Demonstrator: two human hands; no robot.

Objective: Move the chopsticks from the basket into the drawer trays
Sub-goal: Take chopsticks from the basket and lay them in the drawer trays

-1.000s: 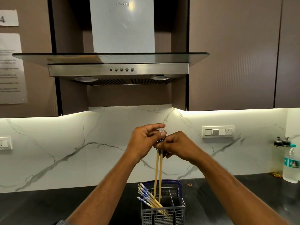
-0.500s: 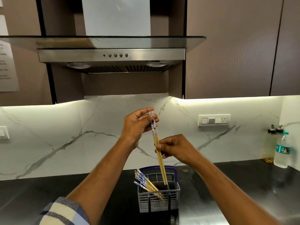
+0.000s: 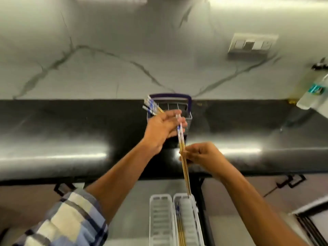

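A pair of wooden chopsticks (image 3: 185, 172) with blue-white tops hangs nearly upright between my hands. My left hand (image 3: 162, 129) pinches the patterned top ends. My right hand (image 3: 204, 155) pinches the shafts near the middle. The tips point down over the right white drawer tray (image 3: 190, 210), which holds a few chopsticks (image 3: 180, 226). The left white tray (image 3: 160, 219) beside it looks empty. Behind my left hand stands the grey basket (image 3: 189, 117) with a purple handle on the black counter, with several more chopsticks (image 3: 151, 105) leaning out at its left.
The black counter (image 3: 71, 132) runs across the view, with a marble wall behind it. A switch plate (image 3: 252, 44) is on the wall at the right. A water bottle (image 3: 312, 93) stands at the far right. The open drawer sits below the counter edge.
The view has tilted down from the hood to the counter and drawer. Both hands have carried the chopstick pair out of the basket and toward me, over the right tray.
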